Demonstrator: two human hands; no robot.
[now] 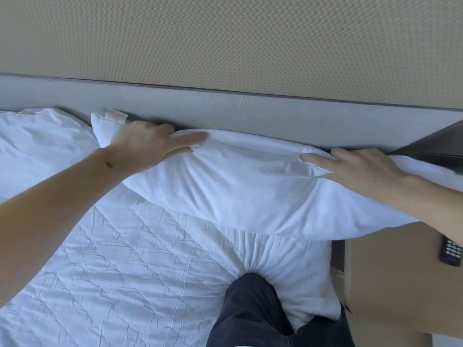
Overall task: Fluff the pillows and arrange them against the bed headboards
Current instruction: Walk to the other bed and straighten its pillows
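A large white pillow (250, 191) lies across the head of the bed, its far edge against the grey headboard (250, 113). My left hand (150, 144) grips its upper left edge, fingers curled over the fabric. My right hand (358, 169) grips the upper right edge near the bed's corner. A second white pillow (42, 141) rests at the far left against the headboard. A small beige tag (115, 115) pokes up at the held pillow's left corner.
The quilted white mattress cover (120, 271) fills the foreground. My knee in dark trousers (253, 311) presses into it. A tan bedside table (400, 284) stands at right with a black remote (451, 250). A textured beige wall (225, 41) rises above the headboard.
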